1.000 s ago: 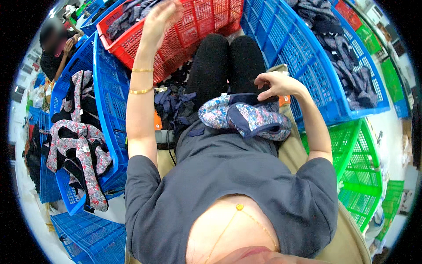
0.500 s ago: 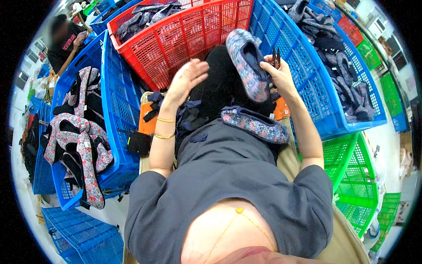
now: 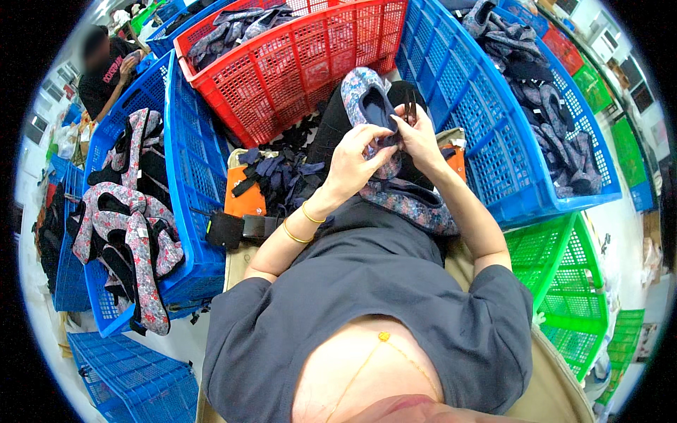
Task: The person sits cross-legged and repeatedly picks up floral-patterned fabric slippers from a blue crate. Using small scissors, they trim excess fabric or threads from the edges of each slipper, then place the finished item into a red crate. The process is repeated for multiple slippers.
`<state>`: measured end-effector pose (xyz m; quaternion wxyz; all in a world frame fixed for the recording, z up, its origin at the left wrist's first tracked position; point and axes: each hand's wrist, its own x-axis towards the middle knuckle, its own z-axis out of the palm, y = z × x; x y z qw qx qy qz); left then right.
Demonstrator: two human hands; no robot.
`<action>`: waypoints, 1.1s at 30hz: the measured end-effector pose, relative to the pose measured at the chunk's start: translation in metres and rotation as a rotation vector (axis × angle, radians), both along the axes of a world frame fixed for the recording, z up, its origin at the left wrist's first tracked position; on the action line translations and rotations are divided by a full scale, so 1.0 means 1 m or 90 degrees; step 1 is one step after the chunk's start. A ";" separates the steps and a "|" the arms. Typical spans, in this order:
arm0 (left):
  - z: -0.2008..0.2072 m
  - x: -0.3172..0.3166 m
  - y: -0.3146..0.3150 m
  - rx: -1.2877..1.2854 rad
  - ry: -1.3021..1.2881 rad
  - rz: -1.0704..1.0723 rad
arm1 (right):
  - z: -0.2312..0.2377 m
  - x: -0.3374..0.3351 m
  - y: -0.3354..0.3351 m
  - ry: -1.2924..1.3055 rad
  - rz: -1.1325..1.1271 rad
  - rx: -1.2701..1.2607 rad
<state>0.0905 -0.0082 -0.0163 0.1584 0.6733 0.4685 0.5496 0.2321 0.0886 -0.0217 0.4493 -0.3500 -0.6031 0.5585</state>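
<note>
A multicoloured patterned slipper [image 3: 355,93] with a dark lining stands over my lap, its toe pointing away from me. My left hand [image 3: 355,156] pinches the near edge of its opening from the left. Close against it, my right hand [image 3: 419,141] grips the slipper's right edge, and a pair of dark thread snips [image 3: 410,111] sticks up out of the same hand. Both sets of fingertips meet at the opening; what lies between them is too small to make out. A second patterned slipper [image 3: 417,204] rests on my lap, partly beneath my right forearm.
Dark fabric scraps [image 3: 282,176] pile up left of my legs. A red crate [image 3: 296,70] stands ahead, with blue crates of slippers to the left [image 3: 201,169] and right [image 3: 486,120]. Green crates [image 3: 564,282] stand at lower right. Another person [image 3: 106,77] works at far left.
My left hand has come right and down, from raised and spread to pinching the slipper's edge. My right hand has moved left and nearer with the slipper and snips.
</note>
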 end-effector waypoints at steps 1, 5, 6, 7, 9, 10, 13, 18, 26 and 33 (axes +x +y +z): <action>-0.001 -0.001 0.000 -0.009 -0.011 -0.008 | -0.002 0.003 0.001 0.026 0.036 -0.081; -0.016 -0.008 0.000 -0.008 -0.080 -0.056 | 0.001 0.015 0.002 -0.024 0.077 -0.066; -0.018 -0.011 -0.001 -0.002 -0.057 -0.067 | 0.007 0.020 0.002 -0.074 0.076 -0.049; -0.020 -0.012 -0.002 -0.025 -0.114 -0.088 | 0.012 0.026 0.003 -0.123 0.074 -0.032; -0.026 -0.013 -0.003 -0.071 -0.227 -0.132 | 0.012 0.038 0.003 -0.125 0.061 0.055; -0.026 -0.014 -0.003 -0.083 -0.316 -0.170 | 0.020 0.043 -0.003 -0.137 0.084 0.046; -0.019 -0.018 -0.002 -0.075 -0.390 -0.200 | 0.029 0.048 -0.019 -0.081 0.162 0.141; -0.014 -0.019 -0.006 -0.065 -0.452 -0.262 | 0.037 0.029 -0.034 -0.102 0.201 0.331; -0.011 -0.022 -0.015 -0.082 -0.408 -0.295 | 0.028 0.024 -0.040 -0.042 0.159 0.483; 0.007 -0.024 -0.025 -0.209 -0.452 -0.411 | 0.038 0.022 -0.056 -0.056 0.043 0.556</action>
